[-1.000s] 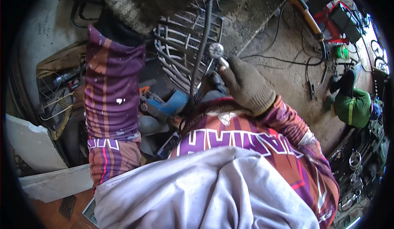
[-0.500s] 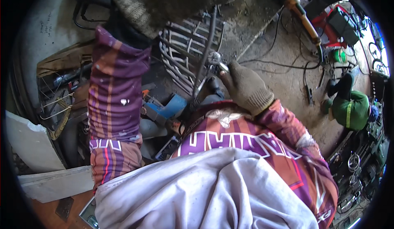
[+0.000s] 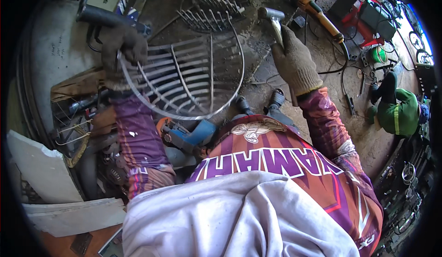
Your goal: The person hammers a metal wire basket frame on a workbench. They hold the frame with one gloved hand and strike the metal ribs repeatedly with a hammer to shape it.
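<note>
My left hand, in a dark knitted glove, is closed on the rim of a round, bowl-shaped metal wire basket. The basket hangs in front of me, tilted so its curved bars face up, and is slightly smeared by motion. In a tan knitted glove, my right hand grips a hammer by its handle. The hammer's metal head points away from me, to the right of the basket and apart from it.
Beyond the basket lies a rack of upright metal prongs. A long orange power tool lies far right, with cables about it. Farther right crouches a person in green. A blue tool and broken white boards lie at left.
My left hand has lowered and moved left, turning the basket up to face me. My right hand has moved away and right, bringing the hammer head into plain sight.
</note>
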### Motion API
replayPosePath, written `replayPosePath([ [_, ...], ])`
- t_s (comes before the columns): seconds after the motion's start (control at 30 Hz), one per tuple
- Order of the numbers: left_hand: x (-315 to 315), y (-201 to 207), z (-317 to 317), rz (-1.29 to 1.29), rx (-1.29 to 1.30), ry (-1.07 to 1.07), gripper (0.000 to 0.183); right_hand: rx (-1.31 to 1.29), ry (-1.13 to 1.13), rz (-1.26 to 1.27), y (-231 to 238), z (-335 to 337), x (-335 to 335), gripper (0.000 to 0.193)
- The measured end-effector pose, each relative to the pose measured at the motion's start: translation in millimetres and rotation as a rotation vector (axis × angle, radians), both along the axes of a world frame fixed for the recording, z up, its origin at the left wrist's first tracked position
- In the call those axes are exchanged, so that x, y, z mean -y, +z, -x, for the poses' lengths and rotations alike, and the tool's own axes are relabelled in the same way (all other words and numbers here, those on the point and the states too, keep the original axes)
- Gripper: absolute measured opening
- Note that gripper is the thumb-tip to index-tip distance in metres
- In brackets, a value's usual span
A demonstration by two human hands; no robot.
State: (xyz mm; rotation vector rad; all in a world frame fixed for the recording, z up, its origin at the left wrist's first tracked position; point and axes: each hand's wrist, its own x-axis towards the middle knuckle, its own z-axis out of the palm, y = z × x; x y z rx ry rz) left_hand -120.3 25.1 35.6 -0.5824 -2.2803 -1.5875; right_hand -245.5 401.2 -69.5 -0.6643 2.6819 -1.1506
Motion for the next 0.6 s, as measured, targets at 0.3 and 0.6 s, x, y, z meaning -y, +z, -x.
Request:
replayPosePath([
  [0.3,11.1,-141.6,-75.5,-1.29,0.284,-0.154,0.033,0.055,0.144,-0.367,29.7,15.7,30.7,0.059],
  [0.6,-80.6,-156.4,-82.6,-1.535,0.423,0.205,0.035,0.569,0.495,0.908,73.9,-18.7,58.1,0.075],
])
